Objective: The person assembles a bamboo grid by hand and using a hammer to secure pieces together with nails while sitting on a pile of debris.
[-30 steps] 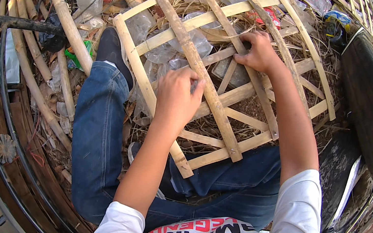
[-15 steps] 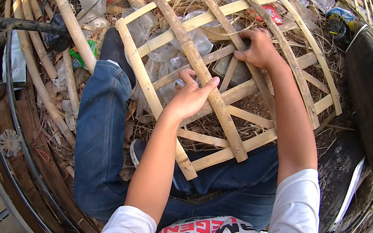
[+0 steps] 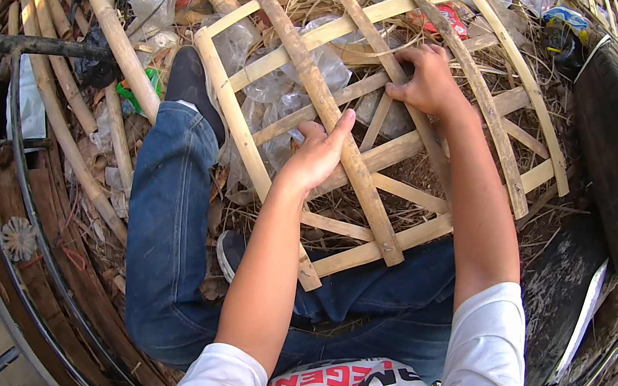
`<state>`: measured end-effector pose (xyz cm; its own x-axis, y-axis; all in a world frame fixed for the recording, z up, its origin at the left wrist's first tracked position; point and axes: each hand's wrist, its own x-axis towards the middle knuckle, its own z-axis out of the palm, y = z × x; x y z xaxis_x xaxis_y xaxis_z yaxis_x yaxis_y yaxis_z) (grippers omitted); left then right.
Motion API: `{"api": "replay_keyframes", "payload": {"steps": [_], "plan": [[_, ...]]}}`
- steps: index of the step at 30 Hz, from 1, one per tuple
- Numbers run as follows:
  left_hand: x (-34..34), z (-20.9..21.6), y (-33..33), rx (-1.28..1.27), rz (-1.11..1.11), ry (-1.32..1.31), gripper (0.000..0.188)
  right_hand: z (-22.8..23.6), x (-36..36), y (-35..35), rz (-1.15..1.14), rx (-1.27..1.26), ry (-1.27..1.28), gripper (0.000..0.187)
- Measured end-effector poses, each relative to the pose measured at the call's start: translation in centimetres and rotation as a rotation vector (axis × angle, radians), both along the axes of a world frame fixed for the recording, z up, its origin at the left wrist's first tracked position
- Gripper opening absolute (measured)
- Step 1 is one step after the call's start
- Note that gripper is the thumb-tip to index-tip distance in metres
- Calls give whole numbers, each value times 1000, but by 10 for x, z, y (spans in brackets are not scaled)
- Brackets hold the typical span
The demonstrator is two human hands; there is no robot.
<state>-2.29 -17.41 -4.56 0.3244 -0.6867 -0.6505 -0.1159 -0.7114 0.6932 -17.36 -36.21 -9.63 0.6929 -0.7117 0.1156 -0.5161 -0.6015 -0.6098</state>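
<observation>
While holding the bamboo lattice (image 3: 233, 109) ahead of the bent legs (image 3: 175, 194), clamps the fingers of the right hand (image 3: 427, 81) on a slat (image 3: 354, 15) slanting far-left to near-right, thumb of the body-nearer left hand (image 3: 318, 153) over the neighbouring slat (image 3: 371, 194), grip there impossible to tell.

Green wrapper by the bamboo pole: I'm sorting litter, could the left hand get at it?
Probably not easily: the left hand is at the bamboo lattice, a shoe and trouser leg intervene, and a bamboo pole crosses the green wrapper.
</observation>
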Motion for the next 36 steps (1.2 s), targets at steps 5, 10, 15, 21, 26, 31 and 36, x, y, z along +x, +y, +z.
{"api": "replay_keyframes", "payload": {"steps": [5,10,15,21,26,31,36], "plan": [[0,1,-3,63,-82,17,117,-2,-3,4,-38,-1,-22,53],[2,-31,0,-40,-9,-34,114,6,2,7,-25,-6,20,55],[-3,-14,1,-51,-170,-184,112,-1,-2,5,-34,-29,8,56],[2,10,-4,40,-258,-94,107,-2,-2,4,-28,15,-31,53],[0,2,1,-33,-156,-90,104,-2,-4,4,-14,-32,-22,53],[3,-13,5,-105,-84,-95,104,-3,-2,1,22,-50,0,53],[3,-8,5,-126,-79,-104,100,3,-6,5,30,-17,4,52]]}}
